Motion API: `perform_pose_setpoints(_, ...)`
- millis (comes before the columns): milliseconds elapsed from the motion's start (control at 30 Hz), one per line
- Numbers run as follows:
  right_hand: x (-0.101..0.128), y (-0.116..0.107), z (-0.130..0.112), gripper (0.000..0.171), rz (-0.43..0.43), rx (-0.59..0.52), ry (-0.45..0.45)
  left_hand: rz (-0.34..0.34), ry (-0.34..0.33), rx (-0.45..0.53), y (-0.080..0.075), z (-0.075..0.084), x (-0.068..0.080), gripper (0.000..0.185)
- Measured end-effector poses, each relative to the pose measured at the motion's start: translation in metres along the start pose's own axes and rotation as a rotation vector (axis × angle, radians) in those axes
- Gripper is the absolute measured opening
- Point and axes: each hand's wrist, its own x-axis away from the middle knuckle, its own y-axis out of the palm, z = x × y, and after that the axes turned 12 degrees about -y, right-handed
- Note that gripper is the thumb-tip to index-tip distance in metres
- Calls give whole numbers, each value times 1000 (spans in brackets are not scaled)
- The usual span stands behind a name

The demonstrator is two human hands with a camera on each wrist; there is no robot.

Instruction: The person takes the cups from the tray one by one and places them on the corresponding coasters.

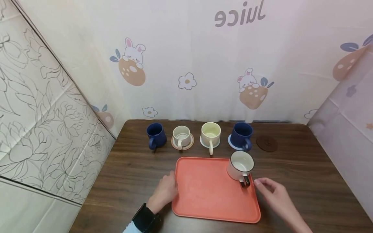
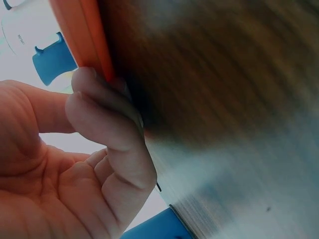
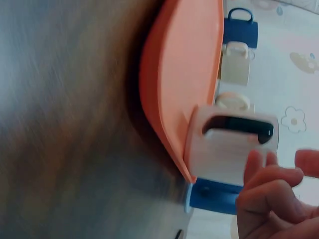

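Note:
A coral-orange tray [image 1: 209, 191] lies on the wooden table, with a white mug [image 1: 237, 170] standing upright in its back right corner. The mug has a dark rim and a black-tipped handle facing the near right. My left hand [image 1: 164, 191] holds the tray's left edge; in the left wrist view its bent fingers [image 2: 119, 134] meet the rim. Just right of the tray and mug is my right hand [image 1: 275, 195], thumb and fingers apart and holding nothing. The right wrist view shows its loosely bent fingers [image 3: 274, 194] close to the mug's upper side.
Along the back stand a blue mug [image 1: 156, 134], a small white cup [image 1: 181, 135] on a coaster, a cream mug [image 1: 210, 132] on a coaster and another blue mug [image 1: 241, 134] on a light coaster. A bare brown coaster [image 1: 266, 143] lies at their right. Printed cloth hangs behind.

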Motion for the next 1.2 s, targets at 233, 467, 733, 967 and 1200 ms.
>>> perform_pose_setpoints(233,5,16,-1,42,-41,-87,98,1,-12,-5,0,-2,-1,29)
perform_pose_setpoints(467,5,27,3,44,-24,-165,132,26,13,-26,3,-3,-3,26)
perform_pose_setpoints(733,-5,32,1,36,-60,-221,112,41,11,-51,3,-2,-4,24)
perform_pose_setpoints(967,-9,32,-2,32,-91,-316,68,54,41,-64,3,-3,-4,22)
perform_pose_setpoints(1200,-10,28,2,32,-122,-344,116,50,33,-63,2,-2,-4,22)
